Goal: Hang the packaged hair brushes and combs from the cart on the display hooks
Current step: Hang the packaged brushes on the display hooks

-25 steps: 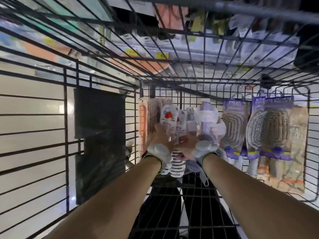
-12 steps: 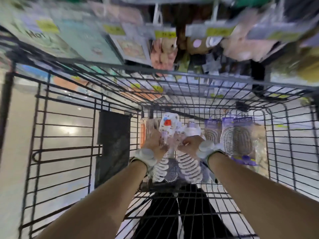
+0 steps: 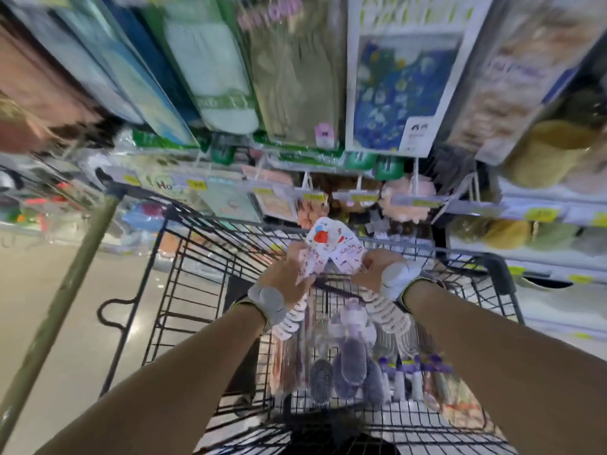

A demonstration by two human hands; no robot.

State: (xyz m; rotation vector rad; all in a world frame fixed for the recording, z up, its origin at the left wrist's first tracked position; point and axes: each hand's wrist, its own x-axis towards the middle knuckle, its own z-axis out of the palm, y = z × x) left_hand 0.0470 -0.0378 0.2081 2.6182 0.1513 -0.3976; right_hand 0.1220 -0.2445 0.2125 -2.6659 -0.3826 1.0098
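1. The left hand [image 3: 285, 274] and right hand [image 3: 374, 267] grip the packaged brushes [image 3: 328, 247], with their fingertips tucked out of sight behind the cards.
2. The print between the fingers is too smeared to read.
3. Below the fingers, the packs [image 3: 351, 366] in the cart [image 3: 496, 264] blur together.
4. Above the fingers, the shelf goods [image 3: 394, 93] are blurred and cropped by the top edge, and the price tags [image 3: 313, 196] are unreadable.

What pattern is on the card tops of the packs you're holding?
The card tops are white with small pink print and a red figure; head view.
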